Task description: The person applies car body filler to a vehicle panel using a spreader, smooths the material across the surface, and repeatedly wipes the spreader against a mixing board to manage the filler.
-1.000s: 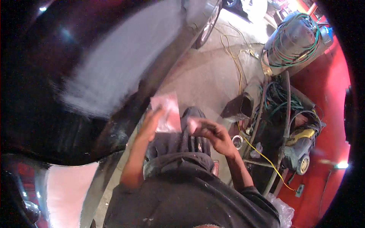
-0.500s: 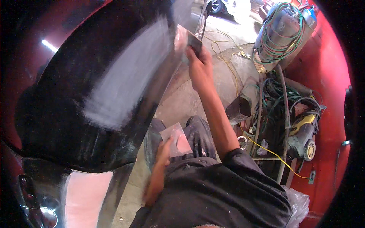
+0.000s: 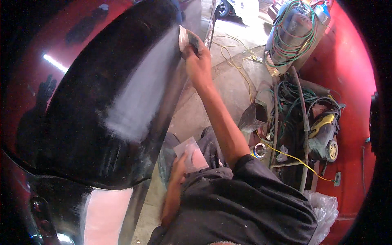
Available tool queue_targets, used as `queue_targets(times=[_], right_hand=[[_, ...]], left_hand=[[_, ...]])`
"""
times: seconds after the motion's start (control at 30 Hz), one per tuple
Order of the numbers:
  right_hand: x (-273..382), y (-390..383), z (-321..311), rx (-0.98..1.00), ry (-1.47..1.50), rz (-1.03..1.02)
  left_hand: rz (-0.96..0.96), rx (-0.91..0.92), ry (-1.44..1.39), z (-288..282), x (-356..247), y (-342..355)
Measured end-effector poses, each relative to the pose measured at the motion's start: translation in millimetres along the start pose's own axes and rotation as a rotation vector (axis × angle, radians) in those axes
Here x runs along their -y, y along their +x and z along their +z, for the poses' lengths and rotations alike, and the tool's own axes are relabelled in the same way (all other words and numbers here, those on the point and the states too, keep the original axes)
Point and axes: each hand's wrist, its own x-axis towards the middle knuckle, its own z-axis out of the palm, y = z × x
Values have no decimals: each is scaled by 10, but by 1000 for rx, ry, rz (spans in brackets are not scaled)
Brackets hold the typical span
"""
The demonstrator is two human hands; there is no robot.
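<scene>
My right hand (image 3: 199, 61) is closed on a spreader, whose blade (image 3: 183, 40) is pale and smeared with pink. It is held up at the far edge of a dark car panel (image 3: 77, 118), by the top of a grey sanded patch (image 3: 136, 96); whether it touches the surface I cannot tell. Low in front of my lap, my left hand (image 3: 178, 168) grips a thin, translucent square sheet (image 3: 184, 148) bearing a mound of pink filler (image 3: 198, 159). Another area of the bodywork, nearer to me, carries a broad pink filler patch (image 3: 108, 212).
Gas cylinders (image 3: 295, 30) wound with green and red hoses stand at the far right. Below them sit a metal-framed cart (image 3: 305, 118) with coiled hoses, a yellow-black machine (image 3: 325, 132) and a roll of tape (image 3: 259, 150). A yellow cord (image 3: 239, 67) runs over the floor. Red bodywork (image 3: 351, 122) borders the right.
My right hand with the spreader has shifted left, closer to the top of the grey patch. The left hand still holds the sheet of filler. The whole view has shifted slightly.
</scene>
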Motion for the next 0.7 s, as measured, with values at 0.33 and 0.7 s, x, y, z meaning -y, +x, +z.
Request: queue_targets(times=[0.33,0.7], right_hand=[[386,-480,157,-88,-145,-137],[1272,-1634,375,64,-194,-198]], left_hand=[[-33,57,32,-11,-46,-66],[-107,138,29,-189,81,259]])
